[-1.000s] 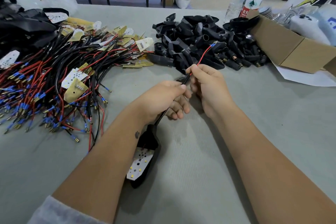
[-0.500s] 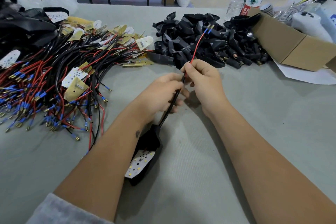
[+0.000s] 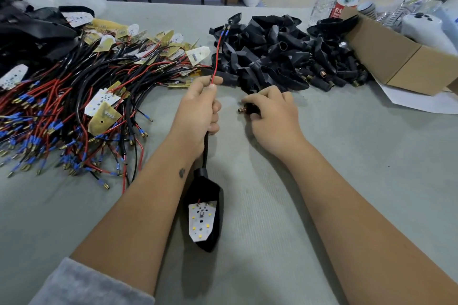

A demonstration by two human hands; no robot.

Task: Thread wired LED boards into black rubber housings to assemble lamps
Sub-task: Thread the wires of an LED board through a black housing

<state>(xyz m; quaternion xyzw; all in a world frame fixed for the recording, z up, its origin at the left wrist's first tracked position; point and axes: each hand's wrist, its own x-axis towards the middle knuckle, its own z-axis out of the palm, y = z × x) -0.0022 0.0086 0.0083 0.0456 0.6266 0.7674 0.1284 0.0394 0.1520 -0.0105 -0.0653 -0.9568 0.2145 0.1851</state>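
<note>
on grey table (image 3: 347, 181): two hands (image 3: 200, 106), one housing (image 3: 210, 193), one led board (image 3: 201, 220).

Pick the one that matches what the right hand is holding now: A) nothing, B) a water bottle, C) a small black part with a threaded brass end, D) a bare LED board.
C: the right hand grips a small black part with its threaded brass end poking out toward the left hand.

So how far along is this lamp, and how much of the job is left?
The LED board already sits in its black housing. The left hand grips its wires; the right hand holds a threaded black piece. Big piles of wired boards and empty housings remain.
</note>
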